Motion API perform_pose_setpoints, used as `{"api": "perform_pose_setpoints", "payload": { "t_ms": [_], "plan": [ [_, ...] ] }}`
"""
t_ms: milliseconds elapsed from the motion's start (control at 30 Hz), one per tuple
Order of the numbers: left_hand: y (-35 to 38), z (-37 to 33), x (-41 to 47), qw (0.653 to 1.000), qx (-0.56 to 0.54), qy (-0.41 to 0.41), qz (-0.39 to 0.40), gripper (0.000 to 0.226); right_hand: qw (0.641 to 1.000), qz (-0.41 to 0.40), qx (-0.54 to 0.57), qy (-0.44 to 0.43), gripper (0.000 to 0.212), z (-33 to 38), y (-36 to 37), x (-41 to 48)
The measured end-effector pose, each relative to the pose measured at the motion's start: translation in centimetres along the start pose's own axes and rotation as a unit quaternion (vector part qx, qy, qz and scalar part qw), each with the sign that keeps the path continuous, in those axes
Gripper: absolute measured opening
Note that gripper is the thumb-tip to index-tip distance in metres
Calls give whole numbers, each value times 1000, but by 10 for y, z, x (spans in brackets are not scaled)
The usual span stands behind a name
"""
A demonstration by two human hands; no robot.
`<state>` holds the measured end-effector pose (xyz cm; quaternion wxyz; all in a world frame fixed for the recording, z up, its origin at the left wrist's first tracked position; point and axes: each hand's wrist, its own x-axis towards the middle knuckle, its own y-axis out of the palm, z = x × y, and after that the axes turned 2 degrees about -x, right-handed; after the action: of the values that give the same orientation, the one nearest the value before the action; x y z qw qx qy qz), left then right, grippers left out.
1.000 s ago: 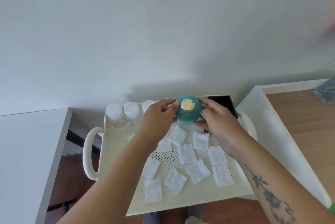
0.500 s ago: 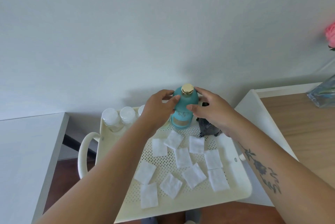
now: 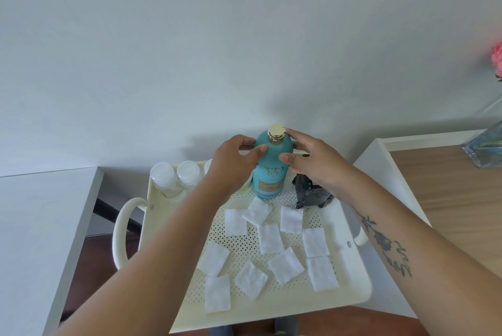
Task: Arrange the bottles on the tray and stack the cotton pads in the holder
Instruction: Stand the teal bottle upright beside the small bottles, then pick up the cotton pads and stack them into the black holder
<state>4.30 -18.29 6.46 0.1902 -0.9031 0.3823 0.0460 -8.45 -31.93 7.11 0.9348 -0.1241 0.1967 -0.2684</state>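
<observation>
A teal bottle [image 3: 271, 169] with a gold cap stands upright at the back of the cream perforated tray [image 3: 350, 289]. My left hand [image 3: 235, 161] grips its left shoulder and my right hand [image 3: 312, 161] its right side. Two clear bottles with white caps [image 3: 175, 175] stand in the tray's back left corner; a third is mostly hidden behind my left wrist. A dark holder [image 3: 312, 194] sits right of the teal bottle, partly under my right hand. Several white square cotton pads [image 3: 270, 239] lie scattered over the tray floor.
The tray has a loop handle [image 3: 122, 229] on its left. A white table [image 3: 30, 227] lies to the left, a wooden-topped desk [image 3: 451, 199] to the right with a glass vase [image 3: 486, 148] and pink flower [image 3: 497, 59]. A wall is close behind.
The teal bottle has gone from held above the tray to standing upright at its back edge, both hands still on it. The camera view has tilted up.
</observation>
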Motion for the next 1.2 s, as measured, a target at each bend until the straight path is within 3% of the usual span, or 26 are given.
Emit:
{"api": "perform_pose_setpoints", "payload": {
  "t_ms": [200,300,400,467,633,800,933,1200],
  "plan": [
    [0,0,-5,1000,6,1,-5,34,1000,3,-28,-9,62,1,1,-6],
    [-7,4,-12,999,25,13,-25,37,995,-74,-54,-26,54,-3,5,-16],
    [-22,18,-22,997,7,17,-72,23,972,-199,-79,-96,35,-11,19,-32],
    [-35,33,-32,995,3,0,-95,15,957,-240,-73,-147,19,-17,31,-43],
    [-63,82,-62,989,64,-57,-120,15,971,-150,-88,-164,6,-32,69,-51],
    [-72,122,-77,977,124,-79,-151,15,974,-58,-191,-110,12,-58,104,-38],
    [-68,143,-73,968,193,-79,-143,27,953,10,-297,-63,29,-75,127,-25],
    [-63,158,-45,936,330,-96,-74,42,909,40,-410,-62,34,-86,152,0]
  ]
}}
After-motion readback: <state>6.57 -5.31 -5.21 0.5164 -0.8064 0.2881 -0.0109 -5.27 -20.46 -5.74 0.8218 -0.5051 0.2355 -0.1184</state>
